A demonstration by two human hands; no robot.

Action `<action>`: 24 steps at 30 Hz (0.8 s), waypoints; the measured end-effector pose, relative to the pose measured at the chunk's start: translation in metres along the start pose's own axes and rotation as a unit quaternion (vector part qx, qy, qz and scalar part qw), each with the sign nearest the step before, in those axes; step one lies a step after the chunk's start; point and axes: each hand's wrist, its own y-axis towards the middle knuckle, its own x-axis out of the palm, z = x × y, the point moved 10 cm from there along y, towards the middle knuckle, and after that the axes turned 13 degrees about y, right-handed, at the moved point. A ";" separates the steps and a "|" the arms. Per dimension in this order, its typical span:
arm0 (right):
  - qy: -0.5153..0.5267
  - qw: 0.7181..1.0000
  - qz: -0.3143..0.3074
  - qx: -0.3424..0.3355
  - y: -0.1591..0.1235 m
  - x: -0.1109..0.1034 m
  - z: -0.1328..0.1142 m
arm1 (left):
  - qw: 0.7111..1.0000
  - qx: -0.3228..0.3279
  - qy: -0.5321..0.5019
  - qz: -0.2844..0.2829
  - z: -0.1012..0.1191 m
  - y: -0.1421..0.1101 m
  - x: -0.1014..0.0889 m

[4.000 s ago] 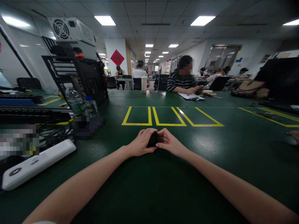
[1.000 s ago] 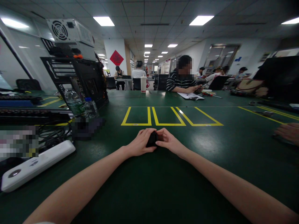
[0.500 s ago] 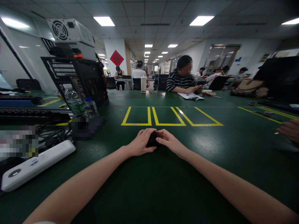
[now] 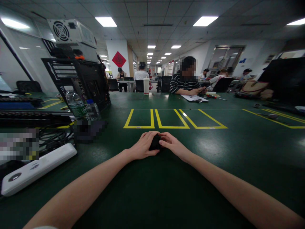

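Observation:
A small black object (image 4: 154,143) rests at the middle of the green table (image 4: 152,190), partly covered by my fingers, so its kind does not show. My left hand (image 4: 144,146) wraps over it from the left, fingers on top and thumb along the near side. From the right, my right hand (image 4: 172,144) pinches its edge between thumb and fingertips. Just beyond both hands, yellow tape outlines (image 4: 171,127) mark the tabletop.
At left stand a black computer case (image 4: 89,76) with a power supply (image 4: 71,31) on top, water bottles (image 4: 76,103) and a white power strip (image 4: 39,168). A cup (image 4: 146,86) and a clipboard (image 4: 194,98) lie farther off, near a seated person (image 4: 186,79) in stripes.
The other person's hand at the right edge has gone out of view. My hands and the black object stay in nearly the same place.

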 end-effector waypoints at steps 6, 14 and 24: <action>0.008 0.999 -0.040 -0.036 0.001 0.002 0.000 | 1.000 0.003 -0.004 -0.004 0.001 0.000 -0.001; -0.005 1.000 -0.001 -0.013 -0.001 -0.002 0.001 | 1.000 0.002 -0.006 -0.009 0.001 0.000 -0.001; 0.010 0.998 -0.042 -0.051 0.002 0.002 -0.001 | 1.000 0.000 -0.003 -0.003 0.001 0.001 0.000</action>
